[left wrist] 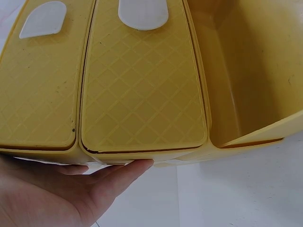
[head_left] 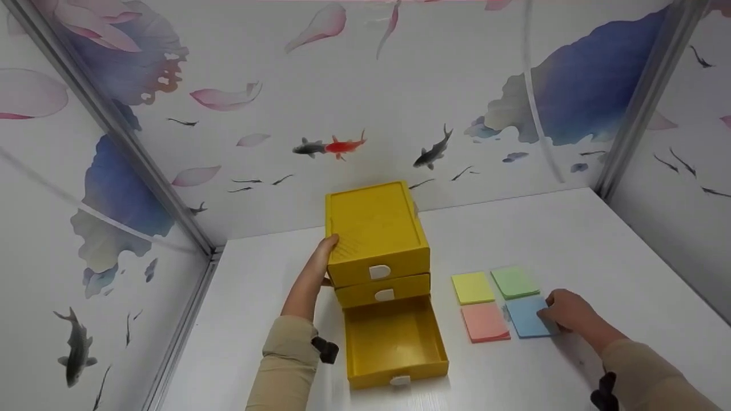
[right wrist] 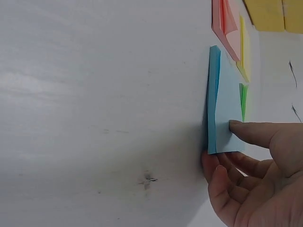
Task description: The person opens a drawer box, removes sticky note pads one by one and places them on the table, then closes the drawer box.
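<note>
A yellow drawer unit stands on the table, its bottom drawer pulled out and the two above it closed. My left hand rests against the unit's left side, thumb at the top edge; in the left wrist view its fingers lie along the side wall. My right hand pinches the right edge of a blue sticky note pad. In the right wrist view its thumb presses on the pad's top face, with fingers at the near edge.
Beside the blue pad lie a pink pad with a lifted corner, a yellow pad and a green pad. Patterned wall panels enclose the white table at the back and sides.
</note>
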### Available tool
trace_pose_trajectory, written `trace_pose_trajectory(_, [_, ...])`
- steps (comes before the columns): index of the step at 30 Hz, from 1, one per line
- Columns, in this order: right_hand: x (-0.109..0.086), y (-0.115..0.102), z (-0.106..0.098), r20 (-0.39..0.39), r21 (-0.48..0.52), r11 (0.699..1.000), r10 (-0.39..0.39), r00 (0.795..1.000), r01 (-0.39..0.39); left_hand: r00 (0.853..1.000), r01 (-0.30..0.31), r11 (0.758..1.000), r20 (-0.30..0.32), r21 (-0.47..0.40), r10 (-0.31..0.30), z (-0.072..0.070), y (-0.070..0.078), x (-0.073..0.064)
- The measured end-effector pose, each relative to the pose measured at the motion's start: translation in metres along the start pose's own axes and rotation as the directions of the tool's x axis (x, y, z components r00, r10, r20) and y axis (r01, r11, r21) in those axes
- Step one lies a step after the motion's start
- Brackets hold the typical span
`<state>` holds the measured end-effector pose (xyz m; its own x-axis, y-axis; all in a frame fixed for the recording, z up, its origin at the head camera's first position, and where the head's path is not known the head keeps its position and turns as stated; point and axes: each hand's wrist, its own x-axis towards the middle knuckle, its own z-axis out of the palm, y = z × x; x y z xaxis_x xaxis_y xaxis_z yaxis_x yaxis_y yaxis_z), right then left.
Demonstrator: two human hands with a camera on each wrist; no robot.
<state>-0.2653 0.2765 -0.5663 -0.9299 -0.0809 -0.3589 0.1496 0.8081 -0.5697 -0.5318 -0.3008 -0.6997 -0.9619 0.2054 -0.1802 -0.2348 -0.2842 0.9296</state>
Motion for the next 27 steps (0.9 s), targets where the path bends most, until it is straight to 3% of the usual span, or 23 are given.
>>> trace_pose_trajectory(4, [0.0, -0.004, -0.004, 0.022, -0.005, 1.0, 0.028, 0.999, -0.027, 1.0, 0.017, 1.0, -0.007, 0.007, -0.017, -0.019, -0.016, 0.023])
trace_pose_trajectory(10, [-0.001, -0.002, -0.008, 0.035, -0.004, 1.0, 0.027, 0.999, -0.027, 0.999, 0.027, 0.999, -0.02, 0.021, -0.027, -0.022, -0.021, 0.027])
trace_pose_trajectory(19, [-0.005, -0.006, -0.017, 0.01, -0.024, 1.0, -0.016, 1.0, 0.016, 0.999, -0.007, 0.999, 0.053, -0.038, 0.009, 0.005, 0.002, -0.009])
trace_pose_trajectory(23, [-0.008, -0.012, -0.017, 0.006, -0.029, 0.999, -0.031, 0.999, 0.031, 0.997, -0.035, 0.999, 0.067, -0.004, 0.035, 0.017, 0.011, -0.024])
trace_pose_trajectory(27, [-0.013, -0.023, -0.013, -0.008, -0.048, 0.997, -0.057, 0.998, 0.057, 0.997, -0.056, 0.995, 0.066, 0.08, 0.05, 0.05, 0.034, -0.061])
